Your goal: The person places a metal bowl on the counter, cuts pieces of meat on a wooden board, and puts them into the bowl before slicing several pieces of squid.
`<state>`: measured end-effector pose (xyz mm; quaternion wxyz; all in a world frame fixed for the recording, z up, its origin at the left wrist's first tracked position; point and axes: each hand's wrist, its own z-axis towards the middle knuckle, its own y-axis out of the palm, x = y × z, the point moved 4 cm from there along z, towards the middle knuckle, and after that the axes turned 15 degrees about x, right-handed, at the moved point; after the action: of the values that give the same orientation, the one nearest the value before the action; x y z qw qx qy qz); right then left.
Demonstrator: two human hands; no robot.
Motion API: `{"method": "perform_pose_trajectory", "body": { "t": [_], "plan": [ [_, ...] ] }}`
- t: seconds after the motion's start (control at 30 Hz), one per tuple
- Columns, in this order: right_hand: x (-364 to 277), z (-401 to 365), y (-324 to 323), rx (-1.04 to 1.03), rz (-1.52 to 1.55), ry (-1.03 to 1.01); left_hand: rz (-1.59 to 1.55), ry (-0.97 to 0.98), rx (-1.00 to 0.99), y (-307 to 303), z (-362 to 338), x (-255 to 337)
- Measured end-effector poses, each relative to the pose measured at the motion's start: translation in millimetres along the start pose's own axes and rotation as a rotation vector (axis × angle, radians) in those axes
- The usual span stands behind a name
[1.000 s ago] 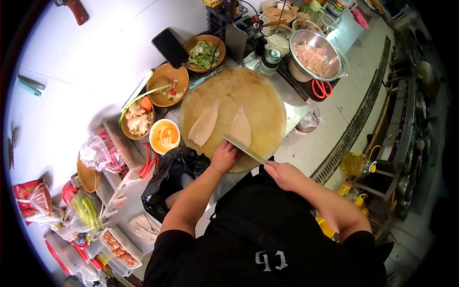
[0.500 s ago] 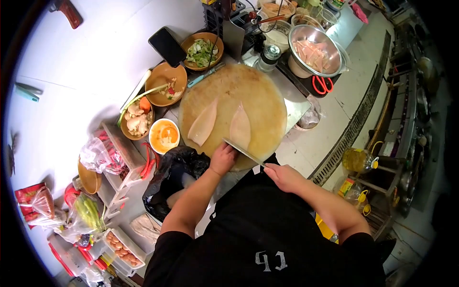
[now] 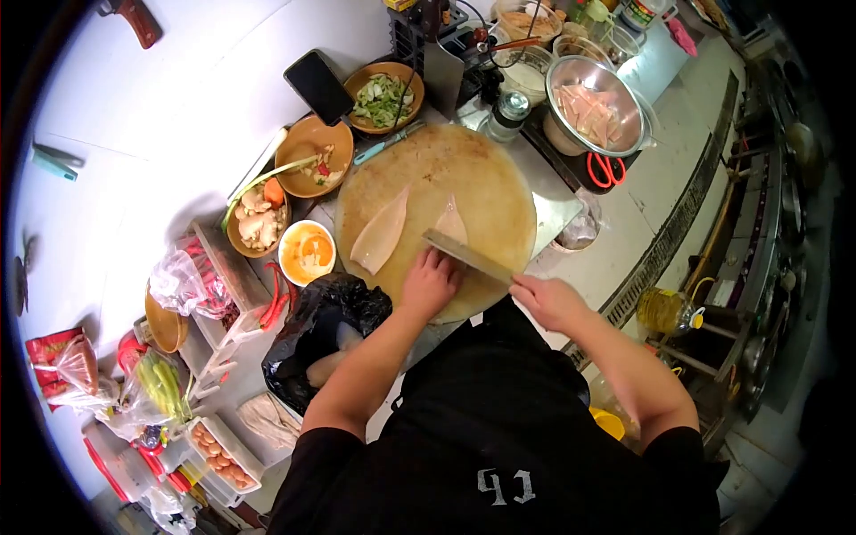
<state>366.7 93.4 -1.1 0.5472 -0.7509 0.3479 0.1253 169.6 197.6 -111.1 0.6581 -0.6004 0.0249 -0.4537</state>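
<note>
Okay, so from my end of the feed I'm seeing both hands working near the bottom edge of the round cutting board point(image 3: 481, 156), pretty much mid-frame. My right hand point(image 3: 551, 303) is gripping the handle end of a cleaver point(image 3: 468, 256), with the blade slanting up and left over the board. My left hand point(image 3: 432, 285) is sitting just beneath that blade, fingers bent down toward the board and its tips right beside the steel. I can't tell if it's pinching anything under there.

The right fillet point(image 3: 451, 221) is poking out above the blade, its pointed end facing the top of the frame, and the cleaver is hiding its lower part. The left fillet point(image 3: 381, 232) is lying flat on the board, a bit apart, slanting toward upper right.

Left of the board I'm getting a white bowl point(image 3: 285, 265) with something orange and yolky in it, and a black plastic bag point(image 3: 352, 299) is bunching up just below. A turquoise-handled tool point(image 3: 370, 153) is lying by the board's upper left edge. Over in the upper right, a metal bowl point(image 3: 617, 86) is holding pale strips point(image 3: 588, 116), with red-handled scissors point(image 3: 607, 169) near it.
</note>
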Motion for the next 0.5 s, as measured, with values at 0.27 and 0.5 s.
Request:
{"method": "perform_pose_trajectory", "body": {
  "t": [0.27,0.5],
  "plan": [
    [12.4,53.8,-36.1,-0.094,-0.159,-0.144,0.12,-0.154,-0.028,24.5,26.0,-6.6],
    [-0.2,90.5,-17.7,-0.198,-0.23,-0.224,0.109,-0.218,-0.018,15.6,27.6,0.1]
  ]
}}
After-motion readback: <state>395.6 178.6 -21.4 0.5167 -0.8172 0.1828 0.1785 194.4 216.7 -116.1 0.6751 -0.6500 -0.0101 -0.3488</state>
